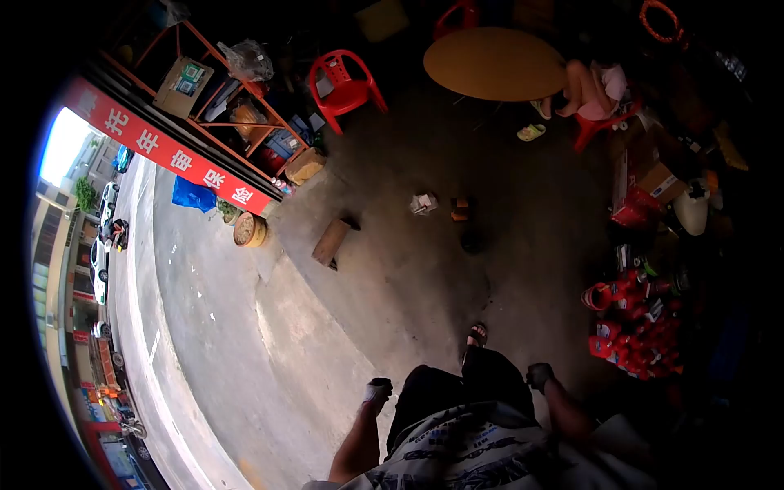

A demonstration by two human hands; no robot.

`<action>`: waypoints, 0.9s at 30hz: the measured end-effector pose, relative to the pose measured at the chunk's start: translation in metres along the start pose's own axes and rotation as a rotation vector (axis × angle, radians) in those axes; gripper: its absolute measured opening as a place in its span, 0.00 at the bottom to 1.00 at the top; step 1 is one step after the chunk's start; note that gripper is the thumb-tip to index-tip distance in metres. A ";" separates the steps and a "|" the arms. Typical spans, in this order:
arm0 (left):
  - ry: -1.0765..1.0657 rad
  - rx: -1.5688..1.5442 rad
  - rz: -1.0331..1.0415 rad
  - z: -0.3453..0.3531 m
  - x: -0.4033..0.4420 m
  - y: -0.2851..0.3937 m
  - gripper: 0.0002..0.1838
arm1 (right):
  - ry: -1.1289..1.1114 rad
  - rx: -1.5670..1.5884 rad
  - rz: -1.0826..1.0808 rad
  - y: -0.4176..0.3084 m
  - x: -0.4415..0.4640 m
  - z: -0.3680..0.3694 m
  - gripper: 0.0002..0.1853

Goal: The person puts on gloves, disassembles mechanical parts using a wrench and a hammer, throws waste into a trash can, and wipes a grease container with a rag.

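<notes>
Rightward, past the right grip, sit red containers.

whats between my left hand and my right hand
In the head view, your dark-clothed legs lie between your left hand and right hand.

We see dark grey over the fingers of the left hand and white toward its wrist, while the right hand looks dark all over. The trousers are black; the pale grey shirt carries dark printed patterns and blue lettering. Around us, the banner is red with white characters, the plastic armchair bright red, the round tabletop tan-brown, the shelf frame orange-brown, the crumpled sheet vivid blue, and the slipper yellow-green.
</notes>
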State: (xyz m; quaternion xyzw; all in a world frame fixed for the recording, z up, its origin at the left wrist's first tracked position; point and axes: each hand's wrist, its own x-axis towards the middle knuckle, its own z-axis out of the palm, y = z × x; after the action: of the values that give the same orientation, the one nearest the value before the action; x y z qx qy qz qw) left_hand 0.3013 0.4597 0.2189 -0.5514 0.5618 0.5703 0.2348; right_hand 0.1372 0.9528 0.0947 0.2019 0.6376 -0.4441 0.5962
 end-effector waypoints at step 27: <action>-0.100 0.885 0.490 -0.029 0.688 0.484 0.12 | 0.307 0.467 -0.005 -0.594 0.443 0.077 0.12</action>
State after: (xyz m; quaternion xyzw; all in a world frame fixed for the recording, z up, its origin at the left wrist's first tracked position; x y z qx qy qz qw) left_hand -0.3109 0.0665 -0.2031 -0.2230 0.8505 0.3419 0.3317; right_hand -0.3773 0.4589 -0.1200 0.3971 0.6012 -0.5450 0.4289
